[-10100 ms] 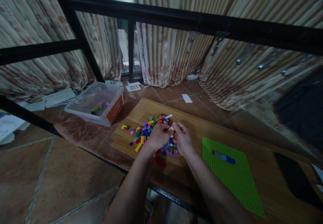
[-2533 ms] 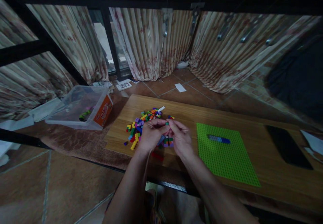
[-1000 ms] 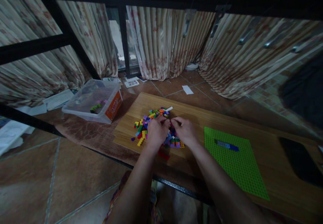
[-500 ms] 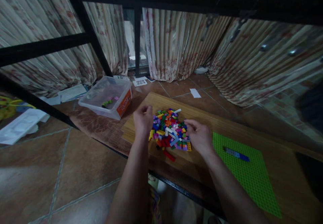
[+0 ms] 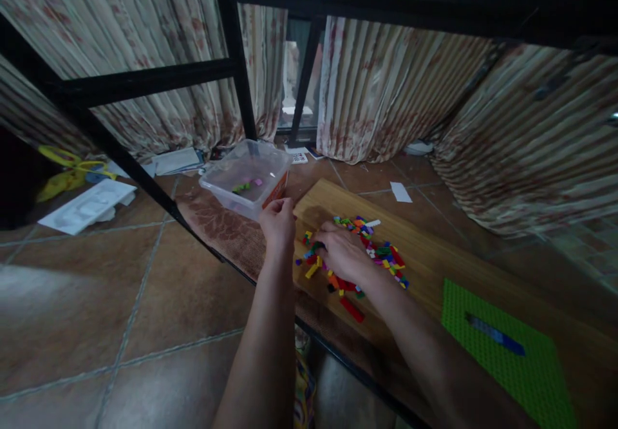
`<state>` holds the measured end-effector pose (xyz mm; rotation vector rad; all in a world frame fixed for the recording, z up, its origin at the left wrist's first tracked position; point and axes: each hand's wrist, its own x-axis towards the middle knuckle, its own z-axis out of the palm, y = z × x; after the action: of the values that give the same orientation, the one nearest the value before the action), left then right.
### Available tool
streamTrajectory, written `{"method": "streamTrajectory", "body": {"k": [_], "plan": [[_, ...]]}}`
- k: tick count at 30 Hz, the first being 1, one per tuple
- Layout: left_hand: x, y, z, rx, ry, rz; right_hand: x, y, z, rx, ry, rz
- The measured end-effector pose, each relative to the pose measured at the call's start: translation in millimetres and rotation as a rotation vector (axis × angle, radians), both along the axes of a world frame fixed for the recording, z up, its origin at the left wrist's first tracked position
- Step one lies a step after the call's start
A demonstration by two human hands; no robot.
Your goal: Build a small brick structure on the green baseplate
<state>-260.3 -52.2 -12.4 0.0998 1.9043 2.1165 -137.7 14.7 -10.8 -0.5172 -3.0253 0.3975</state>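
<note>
My left hand [image 5: 279,226] is closed, thumb against fingers, at the left end of the wooden board [image 5: 425,255]. It is just in front of the clear plastic box [image 5: 232,202]; whether it touches the box I cannot tell, and anything in its fingers is hidden. My right hand [image 5: 342,254] reaches into the left part of the scattered toy bricks [image 5: 381,255], its fingers curled down among them. What it grips there is too small and covered to name. A long red brick [image 5: 352,310] lies apart near the board's front edge.
On the right of the board lies a green baseplate [image 5: 506,358] with a joined row of grey-to-blue bricks [image 5: 495,333] on it. A few bricks lie inside the box. A black metal frame [image 5: 145,84] crosses the view, with curtains behind. White packaging [image 5: 89,205] is on the floor.
The view has turned left. My right hand has moved left across the pile, from its right side to its left part. My left hand is now nearer the box. The bricks look more spread out.
</note>
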Motion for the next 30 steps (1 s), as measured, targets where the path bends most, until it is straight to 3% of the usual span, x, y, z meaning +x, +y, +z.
{"method": "streamTrajectory", "body": {"k": [5, 12, 17, 21, 25, 27, 30], "plan": [[-2, 0, -5.3, -0.109, 0.035, -0.12, 5, 8, -1.1, -0.029, 0.01, 0.049], [-6, -10, -11.2, -0.719, 0.325, -0.388, 3, 5, 5.3, -0.023, 0.05, -0.104], [-9, -15, -8.8, -0.855, 0.326, -0.384, -28, -1, -1.4, 0.085, -0.049, -0.066], [-12, -16, -11.8, -0.869, 0.356, -0.375, -44, -2, -6.9, 0.087, -0.16, -0.061], [-13, -15, -15.6, -0.804, 0.379, -0.398, -41, 0, -2.3, 0.037, -0.06, -0.044], [-11, -16, -14.5, -0.64, 0.342, -0.47, -31, 2, 5.5, -0.016, 0.036, -0.03], [-3, -17, -8.2, -0.263, 0.182, -0.71, -10, 6, 19.8, -0.114, 0.184, -0.012]]}}
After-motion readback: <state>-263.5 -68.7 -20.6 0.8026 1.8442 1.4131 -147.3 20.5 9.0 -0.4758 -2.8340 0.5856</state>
